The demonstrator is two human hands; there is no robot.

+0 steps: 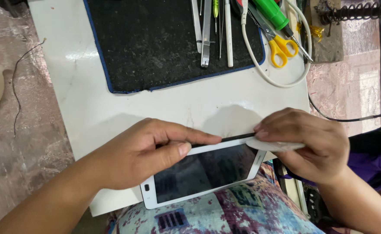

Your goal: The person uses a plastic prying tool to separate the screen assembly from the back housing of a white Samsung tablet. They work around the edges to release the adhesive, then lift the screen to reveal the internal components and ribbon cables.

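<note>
A white tablet (208, 171) with a dark screen lies tilted over the near edge of the white table (112, 108), its lower part above a patterned cloth. My left hand (147, 151) grips the tablet's upper left edge, thumb on the white frame and fingers along the top side. My right hand (312, 145) pinches a thin white flat piece (273, 145) at the tablet's upper right corner. A dark gap shows along the top edge between the two hands.
A black mat (156, 43) with a blue border lies at the back, carrying tweezers (205, 34) and thin metal tools. Yellow-handled scissors (281, 47), a green-handled screwdriver (270, 13) and a white cable (281, 82) lie at the right. A black wire (351, 119) runs off right.
</note>
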